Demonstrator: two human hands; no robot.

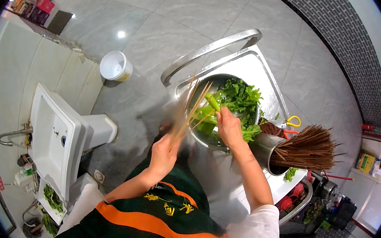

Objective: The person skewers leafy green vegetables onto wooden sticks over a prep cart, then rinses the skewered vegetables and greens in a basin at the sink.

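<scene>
My left hand [164, 155] is closed around a loose bundle of thin wooden skewers [196, 102], slightly smeared by motion, that fan upward. Close by on its right, my right hand [230, 127] grips a light green vegetable stalk [212, 102] beside the skewer tips. Whether a skewer enters the stalk, I cannot tell. Below and behind both hands is a round metal basin [203, 143] with leafy greens [238, 96] and water in it. Right of my right forearm, a metal canister [264, 150] lies tilted, packed with dark brown sticks [310, 148].
The basin sits on a metal cart [269, 71] with a curved handle [211, 51]. Yellow-handled scissors [293, 121] lie near the canister. A white bucket [116, 66] stands on the grey tiled floor [187, 21]. On the left is a white pedestal sink [54, 132].
</scene>
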